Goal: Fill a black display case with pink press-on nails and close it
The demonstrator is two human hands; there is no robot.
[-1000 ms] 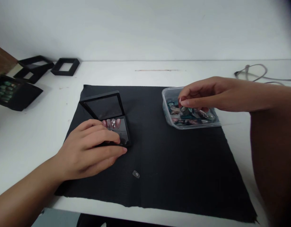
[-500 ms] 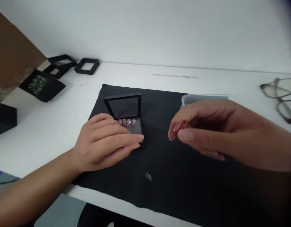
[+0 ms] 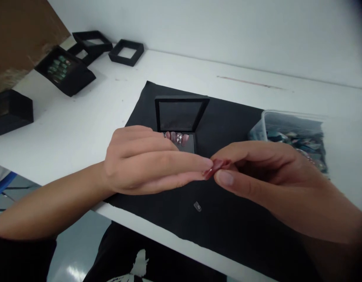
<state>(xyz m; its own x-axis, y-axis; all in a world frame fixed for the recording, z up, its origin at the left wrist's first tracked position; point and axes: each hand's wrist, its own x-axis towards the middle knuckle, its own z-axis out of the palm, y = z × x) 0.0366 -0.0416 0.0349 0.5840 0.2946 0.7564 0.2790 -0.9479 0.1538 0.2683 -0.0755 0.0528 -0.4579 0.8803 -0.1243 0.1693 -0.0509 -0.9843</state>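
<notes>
My right hand (image 3: 257, 172) pinches a small dark red press-on nail (image 3: 212, 168) between thumb and forefinger, above the black cloth (image 3: 228, 219). My left hand (image 3: 145, 160) reaches across with fingers stretched out, its fingertips touching the same nail. Behind my left hand stands a small black case (image 3: 179, 117) with its lid up; several pink nails (image 3: 177, 137) lie in its base. A clear tub (image 3: 289, 133) of mixed nails stands at the right. One small clear piece (image 3: 197, 206) lies on the cloth below my hands.
At the back left of the white table (image 3: 80, 125) are a black tray with green nails (image 3: 64, 70), empty black frames (image 3: 126, 51), a black box (image 3: 10, 111) and a brown cardboard sheet (image 3: 19, 35). The table's front edge runs just below the cloth.
My right hand carried the red nail from the tub over to the middle. My left hand lifted off the case and reached to meet the nail. The view shifted right and down.
</notes>
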